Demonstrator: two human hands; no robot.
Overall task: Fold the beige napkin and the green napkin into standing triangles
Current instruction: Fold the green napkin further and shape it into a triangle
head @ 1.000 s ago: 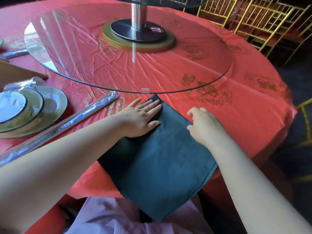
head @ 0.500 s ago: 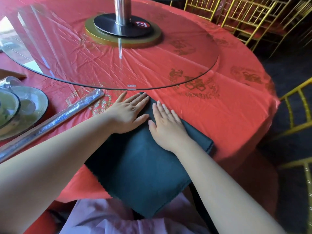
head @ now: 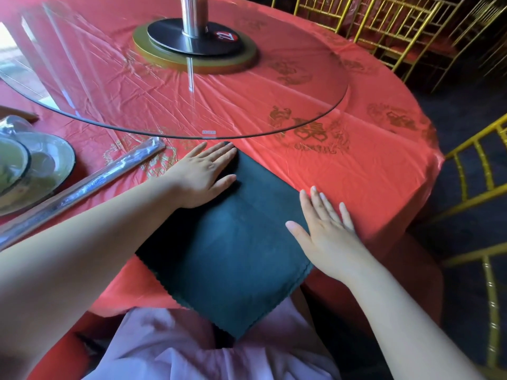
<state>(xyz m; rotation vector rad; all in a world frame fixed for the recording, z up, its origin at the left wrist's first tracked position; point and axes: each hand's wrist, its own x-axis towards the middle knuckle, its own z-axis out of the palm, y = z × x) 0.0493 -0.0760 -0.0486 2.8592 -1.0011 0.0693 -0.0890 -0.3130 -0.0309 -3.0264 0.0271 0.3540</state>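
Your left hand lies flat, fingers together, on the green napkin's far corner; your right hand, fingers spread, presses its right edge (near corner overhangs the red table).

Gold chairs, dark floor

Your left hand lay flat on the far corner of the green napkin, and your right hand pressed flat on its right edge, fingers spread. The napkin's near corner hung over the red tablecloth. Wrapped dishes sat at left.
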